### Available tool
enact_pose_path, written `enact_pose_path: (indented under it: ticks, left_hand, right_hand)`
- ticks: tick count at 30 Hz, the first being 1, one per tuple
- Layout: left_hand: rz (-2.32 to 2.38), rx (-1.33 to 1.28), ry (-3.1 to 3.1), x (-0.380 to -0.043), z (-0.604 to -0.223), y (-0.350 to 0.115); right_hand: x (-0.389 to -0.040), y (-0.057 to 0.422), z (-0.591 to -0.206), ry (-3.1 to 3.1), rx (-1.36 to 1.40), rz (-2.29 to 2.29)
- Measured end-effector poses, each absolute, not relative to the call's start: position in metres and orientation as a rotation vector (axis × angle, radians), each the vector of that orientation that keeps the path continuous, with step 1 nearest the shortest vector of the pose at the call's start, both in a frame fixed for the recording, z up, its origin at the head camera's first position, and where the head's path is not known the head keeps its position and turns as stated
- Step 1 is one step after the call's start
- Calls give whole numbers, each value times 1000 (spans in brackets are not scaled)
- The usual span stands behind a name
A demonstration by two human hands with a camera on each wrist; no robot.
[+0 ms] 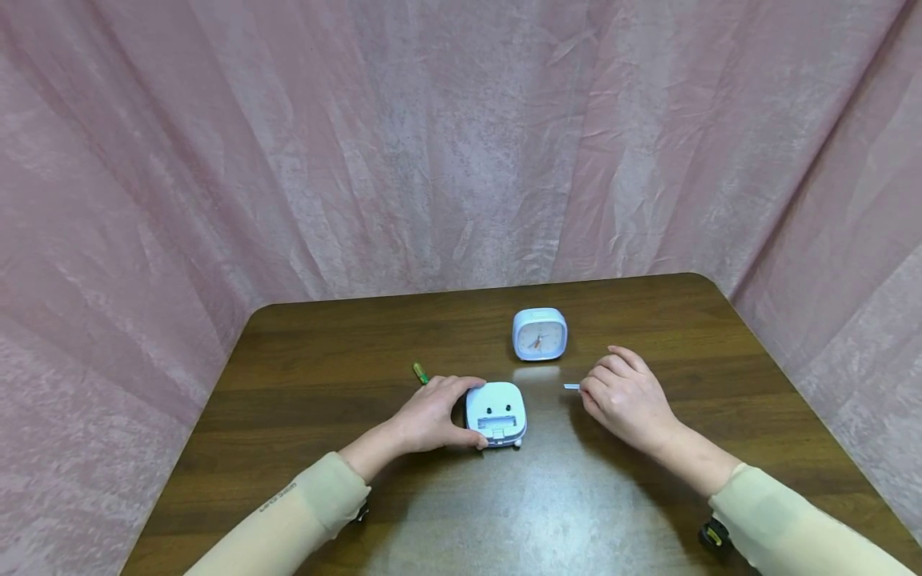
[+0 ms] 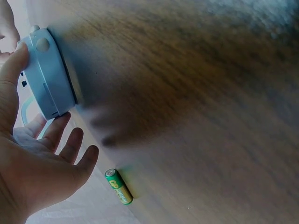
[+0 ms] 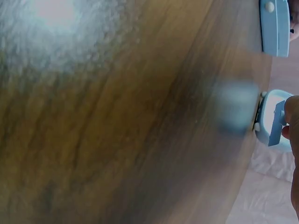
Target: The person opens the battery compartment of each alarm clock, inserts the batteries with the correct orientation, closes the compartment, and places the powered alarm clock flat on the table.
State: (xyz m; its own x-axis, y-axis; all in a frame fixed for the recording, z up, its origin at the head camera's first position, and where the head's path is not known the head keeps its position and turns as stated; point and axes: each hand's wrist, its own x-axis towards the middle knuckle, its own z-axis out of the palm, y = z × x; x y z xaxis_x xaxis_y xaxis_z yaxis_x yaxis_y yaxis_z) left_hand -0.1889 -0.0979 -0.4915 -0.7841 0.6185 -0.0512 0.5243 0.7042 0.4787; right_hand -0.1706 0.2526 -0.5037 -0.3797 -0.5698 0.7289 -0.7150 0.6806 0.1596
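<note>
A pale blue alarm clock (image 1: 497, 398) lies with its back up, showing two dark knobs and an uncovered battery compartment. My left hand (image 1: 434, 416) grips its left side, the thumb at the near edge and the fingers at the far edge. To the right, my right hand (image 1: 628, 400) pinches a small flat pale blue battery cover (image 3: 276, 125) and holds it above the table. A green and yellow battery (image 2: 118, 186) rests on the wood just past the left hand's fingers.
Behind, a second pale blue alarm clock (image 1: 540, 336) stands upright, its dial towards me. The brown wooden table (image 1: 324, 344) has rounded far corners, and pink curtains (image 1: 461, 160) hang behind it and at both sides.
</note>
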Motion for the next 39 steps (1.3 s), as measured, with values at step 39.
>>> enact_pose_path:
  ticks: [39]
  left_hand:
    - [661, 904, 2697, -189, -490, -98]
  right_hand:
    - [-168, 264, -521, -2328, 1007, 118]
